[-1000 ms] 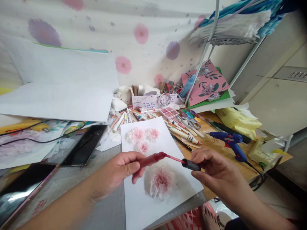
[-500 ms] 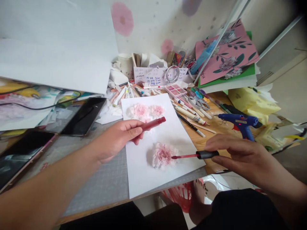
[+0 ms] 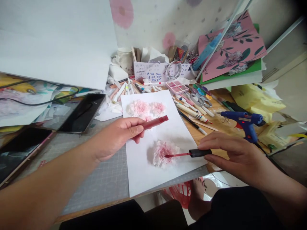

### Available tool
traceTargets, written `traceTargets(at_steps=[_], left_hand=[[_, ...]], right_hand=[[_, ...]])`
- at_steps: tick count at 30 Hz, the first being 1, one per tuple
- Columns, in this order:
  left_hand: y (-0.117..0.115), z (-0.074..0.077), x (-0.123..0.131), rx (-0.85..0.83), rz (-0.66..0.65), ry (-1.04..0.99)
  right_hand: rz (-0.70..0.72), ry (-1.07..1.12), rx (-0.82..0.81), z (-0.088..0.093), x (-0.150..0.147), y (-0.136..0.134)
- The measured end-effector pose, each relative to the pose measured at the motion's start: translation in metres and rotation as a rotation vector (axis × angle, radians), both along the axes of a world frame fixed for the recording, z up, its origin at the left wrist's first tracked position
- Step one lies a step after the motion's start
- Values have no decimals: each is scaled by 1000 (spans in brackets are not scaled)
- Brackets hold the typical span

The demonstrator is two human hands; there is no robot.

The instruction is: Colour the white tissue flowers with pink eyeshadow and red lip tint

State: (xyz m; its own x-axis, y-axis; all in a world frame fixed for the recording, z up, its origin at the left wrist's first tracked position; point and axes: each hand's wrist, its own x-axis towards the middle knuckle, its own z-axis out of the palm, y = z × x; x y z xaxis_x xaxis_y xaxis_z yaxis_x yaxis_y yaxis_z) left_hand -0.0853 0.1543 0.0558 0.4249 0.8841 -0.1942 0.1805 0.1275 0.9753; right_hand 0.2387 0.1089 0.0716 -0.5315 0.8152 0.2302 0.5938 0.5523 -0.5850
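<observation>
My left hand (image 3: 128,129) is closed round a dark red lip gloss tube (image 3: 155,122), its uncapped neck pointing right. Between the thumb and fingers of my right hand (image 3: 230,153) is the black cap of the lip gloss applicator (image 3: 195,153). Its red tip lies over the middle of a white and pink ruffled flower (image 3: 158,159); whether it touches the petals I cannot tell. That flower rests on a white sheet of paper (image 3: 141,182). Farther up the sheet are more pink-centred flowers (image 3: 139,108), one of them partly hidden behind the tube and my left hand.
Two dark phones (image 3: 82,112) lie to the left on a grey cutting mat (image 3: 100,182). Pens and markers (image 3: 192,111) crowd the right side, with a pink palette (image 3: 177,86) behind. A blue glue gun (image 3: 244,119) stands beyond my right hand. Paper cups (image 3: 125,60) are at the back.
My right hand has moved the applicator left, so its tip has gone from the flower's right side to its middle. My left hand stays nearly in place with the tube.
</observation>
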Motion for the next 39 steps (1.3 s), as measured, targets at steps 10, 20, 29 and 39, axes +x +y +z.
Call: traceTargets(at_steps=[10,20,29,39], left_hand=[[0,-2,-2,-8,-8,10],[-1,-2,-2,-25,8,-3],[-1,3,2,-2,4,18],[-2,4,1,-9,-4,21]], right_hand=[[25,-1,-16,-1,1,-1],[38,-92,108,5,-14,-9],[149,-118,39,12,-17,-7],[95,-69,67,15,-15,-4]])
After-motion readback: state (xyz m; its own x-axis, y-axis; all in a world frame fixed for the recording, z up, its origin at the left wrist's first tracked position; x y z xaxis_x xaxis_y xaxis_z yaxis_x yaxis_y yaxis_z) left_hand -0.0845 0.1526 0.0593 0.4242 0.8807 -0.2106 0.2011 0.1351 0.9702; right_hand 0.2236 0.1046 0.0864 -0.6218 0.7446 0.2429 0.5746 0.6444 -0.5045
